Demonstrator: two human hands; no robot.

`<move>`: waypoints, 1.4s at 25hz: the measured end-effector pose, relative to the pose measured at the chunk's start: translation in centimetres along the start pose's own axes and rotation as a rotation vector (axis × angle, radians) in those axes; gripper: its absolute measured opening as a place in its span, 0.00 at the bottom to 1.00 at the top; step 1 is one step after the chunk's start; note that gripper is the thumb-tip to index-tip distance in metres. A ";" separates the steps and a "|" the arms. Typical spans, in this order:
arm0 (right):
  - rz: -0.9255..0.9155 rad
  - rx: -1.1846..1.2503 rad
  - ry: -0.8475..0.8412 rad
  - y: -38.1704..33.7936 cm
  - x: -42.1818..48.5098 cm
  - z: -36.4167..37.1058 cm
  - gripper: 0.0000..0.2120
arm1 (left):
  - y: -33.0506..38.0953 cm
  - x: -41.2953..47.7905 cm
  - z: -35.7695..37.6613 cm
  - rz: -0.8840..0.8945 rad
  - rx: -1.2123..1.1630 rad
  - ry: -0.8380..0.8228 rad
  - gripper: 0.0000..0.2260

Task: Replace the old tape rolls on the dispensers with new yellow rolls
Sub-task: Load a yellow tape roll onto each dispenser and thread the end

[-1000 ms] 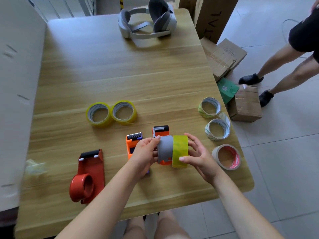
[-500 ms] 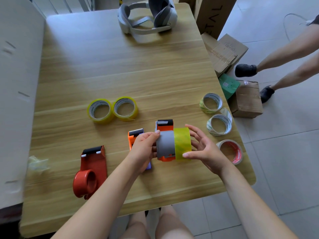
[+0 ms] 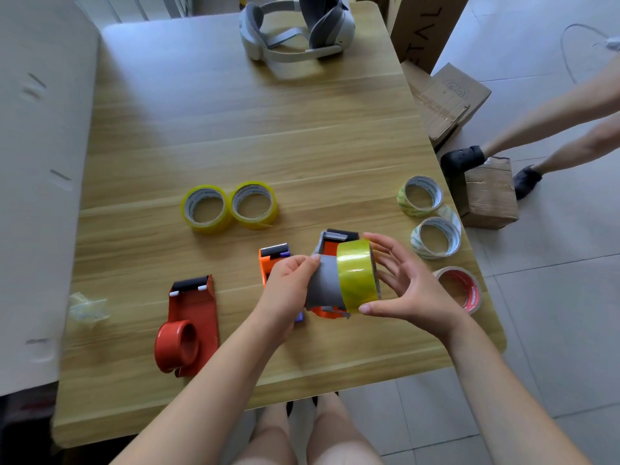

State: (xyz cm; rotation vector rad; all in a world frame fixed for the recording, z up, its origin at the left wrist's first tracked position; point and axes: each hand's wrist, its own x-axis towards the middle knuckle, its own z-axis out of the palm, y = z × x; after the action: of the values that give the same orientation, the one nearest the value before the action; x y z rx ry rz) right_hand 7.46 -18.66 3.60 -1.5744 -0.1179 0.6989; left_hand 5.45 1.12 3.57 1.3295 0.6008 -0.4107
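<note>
My left hand (image 3: 288, 290) grips an orange dispenser with a grey hub (image 3: 326, 284), held above the table. A yellow tape roll (image 3: 355, 276) sits partway on the hub's right end. My right hand (image 3: 407, 282) holds that roll, thumb under it and fingers spread at its far side. A second orange dispenser (image 3: 272, 258) lies behind my left hand, mostly hidden. A red dispenser (image 3: 188, 325) with a bare hub lies at the front left. Two new yellow rolls (image 3: 205, 209) (image 3: 254, 204) lie flat mid-table.
Three used rolls lie along the table's right edge: (image 3: 420, 195), (image 3: 435, 237), and a red-printed roll (image 3: 461, 288). A white headset (image 3: 295, 28) rests at the far edge. Crumpled tape (image 3: 86, 306) lies front left. Cardboard boxes (image 3: 448, 99) and another person's legs (image 3: 550, 129) are on the floor to the right.
The dispenser and yellow roll have risen slightly in my hands, and the roll sits a little further onto the hub. The other person's feet have shifted closer to the table.
</note>
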 end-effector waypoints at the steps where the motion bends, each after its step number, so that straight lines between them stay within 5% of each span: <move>1: -0.017 -0.029 0.018 -0.3 0.0 0.2 0.44 | -0.1 -0.2 0.0 -0.010 -0.043 -0.008 0.13; 7: 0.028 0.001 0.146 -1.3 -0.8 0.6 0.47 | -0.5 -0.1 -0.9 -0.064 -0.149 -0.022 0.11; 10: 0.056 0.262 0.282 -1.6 -1.6 0.4 0.47 | -1.9 1.0 -0.7 -0.104 -0.124 -0.048 0.11; 15: 0.114 0.484 0.240 -1.9 -1.8 1.4 0.51 | -5.7 3.3 0.1 -0.207 0.104 -0.137 0.09; 20: 0.246 0.539 0.226 -2.3 -1.6 3.0 0.43 | -6.8 4.8 -0.5 -0.206 0.263 -0.057 0.09; 24: 0.384 0.540 0.192 -2.7 -1.0 3.4 0.44 | -6.3 4.7 -0.9 -0.126 0.452 -0.001 0.11; 27: 0.411 0.521 0.194 -2.8 -0.5 3.3 0.40 | -3.2 2.5 -0.9 0.157 0.330 0.091 0.11; 30: 0.365 0.426 0.203 -2.9 -0.3 3.3 0.37 | 0.2 0.3 -0.8 0.216 -0.039 -0.159 0.12; 35: 0.371 0.272 0.162 -3.5 0.2 3.4 0.35 | 1.9 -1.0 0.1 0.184 -0.040 -0.427 0.13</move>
State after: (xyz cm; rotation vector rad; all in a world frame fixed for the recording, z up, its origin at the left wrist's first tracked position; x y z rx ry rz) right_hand 7.10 -15.06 6.94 -1.3949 0.3843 0.8317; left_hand 5.83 1.36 5.67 1.1987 0.1289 -0.5098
